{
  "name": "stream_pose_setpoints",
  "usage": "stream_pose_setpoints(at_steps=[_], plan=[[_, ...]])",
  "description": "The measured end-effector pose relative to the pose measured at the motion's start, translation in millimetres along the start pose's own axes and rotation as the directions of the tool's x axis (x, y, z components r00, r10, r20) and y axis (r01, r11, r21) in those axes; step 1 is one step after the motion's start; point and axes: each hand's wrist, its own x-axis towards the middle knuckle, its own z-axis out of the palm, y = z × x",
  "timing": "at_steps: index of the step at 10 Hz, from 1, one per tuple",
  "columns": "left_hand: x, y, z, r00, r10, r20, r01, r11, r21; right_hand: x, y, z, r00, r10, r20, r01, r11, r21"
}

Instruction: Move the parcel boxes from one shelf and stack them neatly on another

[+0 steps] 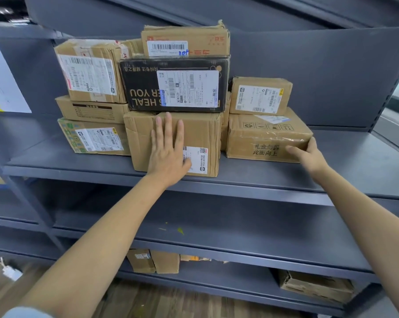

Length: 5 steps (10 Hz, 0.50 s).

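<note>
Several parcel boxes are stacked on a grey metal shelf (285, 177) at chest height. My left hand (168, 148) lies flat, fingers straight, against the front of a brown carton (200, 131) in the middle of the bottom row. On that carton sits a black box (143, 88) with a white label, and a taped brown box (184, 40) tops it. My right hand (308, 154) grips the front right corner of a low, wide brown box (262, 136) with printed characters. A small labelled box (260, 95) rests on that one.
More cartons stand at the left of the stack: a taped one (88, 72) over a flat box (93, 111) and a green-printed box (93, 138). The shelf below (217, 226) holds only scraps. Boxes (152, 260) and a torn carton (313, 288) sit on the lowest shelf.
</note>
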Motion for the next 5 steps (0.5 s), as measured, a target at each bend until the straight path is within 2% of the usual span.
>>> stream_pose_setpoints(at_steps=[1,2,3,5], plan=[[-2,-5,-4,1.0,0.017,-0.016,-0.016,0.999,0.042,-9,-7,-2,0.999,-0.032,0.02,0.032,0.999,-0.024],[-7,-11,-8,0.999,0.027,-0.021,-0.025,0.997,0.075,-13,-14,3,0.975,-0.219,-0.025,0.203,0.937,-0.283],[-11,-20,-17,1.0,-0.016,-0.002,0.017,0.994,0.105,-30,-35,21,0.924,-0.382,0.017,0.335,0.786,-0.519],[-23,-44,-46,1.0,-0.005,0.011,0.004,0.993,0.118,-70,-75,62,0.871,-0.46,0.175,0.456,0.62,-0.639]])
